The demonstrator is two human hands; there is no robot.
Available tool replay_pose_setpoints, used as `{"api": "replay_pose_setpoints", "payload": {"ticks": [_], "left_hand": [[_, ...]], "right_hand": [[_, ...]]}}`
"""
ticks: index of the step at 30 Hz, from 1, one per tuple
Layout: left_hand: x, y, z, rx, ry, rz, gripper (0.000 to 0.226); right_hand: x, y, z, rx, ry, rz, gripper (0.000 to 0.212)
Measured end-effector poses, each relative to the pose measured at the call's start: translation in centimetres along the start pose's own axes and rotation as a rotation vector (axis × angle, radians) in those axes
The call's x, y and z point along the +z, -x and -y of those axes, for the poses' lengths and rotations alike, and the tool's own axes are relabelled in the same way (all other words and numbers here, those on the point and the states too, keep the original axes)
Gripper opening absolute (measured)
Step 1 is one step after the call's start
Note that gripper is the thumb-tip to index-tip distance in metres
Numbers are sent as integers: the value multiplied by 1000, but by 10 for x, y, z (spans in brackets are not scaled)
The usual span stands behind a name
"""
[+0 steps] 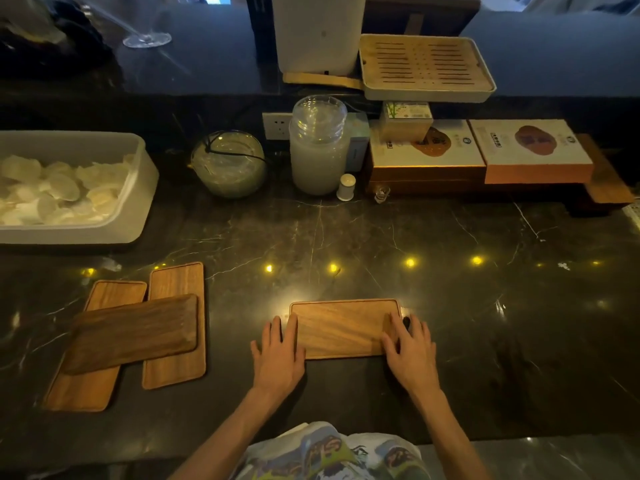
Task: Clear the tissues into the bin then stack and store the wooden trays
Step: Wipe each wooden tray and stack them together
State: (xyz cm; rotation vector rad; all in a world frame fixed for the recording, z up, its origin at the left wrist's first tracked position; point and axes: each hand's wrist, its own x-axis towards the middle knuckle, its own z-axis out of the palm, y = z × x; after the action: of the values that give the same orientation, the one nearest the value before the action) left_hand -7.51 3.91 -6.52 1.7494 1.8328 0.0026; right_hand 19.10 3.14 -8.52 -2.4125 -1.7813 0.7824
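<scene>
Your fingers are spread flat and relaxed, closed on nothing: your left hand (277, 355) lies palm down with its fingertips against the left short edge of the light brown rectangular wooden tray (341, 329), and your right hand (410, 349) rests with its fingers laid over the tray's right end. That tray sits flat on the dark veined marble counter (450, 306), directly in front of you. Well to your left lie three more wooden trays: two long ones (176, 327) side by side, and a darker one (133, 334) face down across both, tilted a little. Further left and back stands a white rectangular plastic tub (138, 188) holding pale crumpled pieces; you cannot tell from here whether they are tissues. Behind the tray, near the wall, stand a frosted glass jar (318, 147) and flat printed boxes (481, 150).
</scene>
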Motion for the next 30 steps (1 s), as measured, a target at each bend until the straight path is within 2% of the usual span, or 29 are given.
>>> {"api": "replay_pose_setpoints", "payload": {"ticks": [4,6,10,14,17,22,27,30], "left_hand": [[-43,2,32,5,132,-219,48],[-74,7,68,-54,207,-348,40],[-134,15,163,-288,163,-554,33],[-174,19,246,-592,168,-567,34],[-187,13,285,-699,201,-542,36],[-174,3,314,-718,301,-423,37],[-161,0,320,-689,380,-454,33],[-162,-2,320,-723,405,-449,36]], "right_hand": [[-11,-5,49,-161,13,-68,57],[-8,-13,96,-254,-1,13,55],[9,-21,208,-410,-79,264,49],[37,-11,312,-523,-23,315,49],[56,-6,362,-460,-40,344,43],[82,-5,384,-327,-120,440,23],[91,-5,380,-281,-261,502,25],[95,-5,384,-129,-439,578,27]]}}
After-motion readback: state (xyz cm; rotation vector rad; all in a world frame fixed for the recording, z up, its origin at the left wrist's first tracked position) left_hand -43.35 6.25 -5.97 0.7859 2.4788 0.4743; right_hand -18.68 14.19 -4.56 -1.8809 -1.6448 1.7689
